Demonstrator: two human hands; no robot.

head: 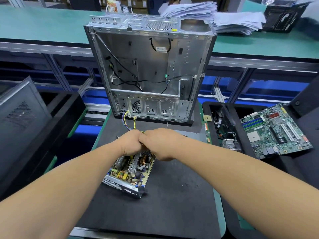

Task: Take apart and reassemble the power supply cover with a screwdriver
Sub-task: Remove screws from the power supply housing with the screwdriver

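Observation:
The power supply [128,173] lies on the black mat [172,195] with no cover on it, its circuit board, coils and capacitors exposed. A bundle of yellow, purple and black wires [129,120] rises from its far end. My left hand [132,144] and my right hand [159,144] meet knuckle to knuckle over that far end, both with fingers curled around the wire bundle. What lies under the hands is hidden. No screwdriver and no cover are visible.
An empty metal computer case [150,66] stands open just behind the hands. A green motherboard [276,130] lies on a black tray at right with loose parts [226,135] beside it. A dark case panel [19,114] leans at left. Paper stacks [215,16] sit on the far bench.

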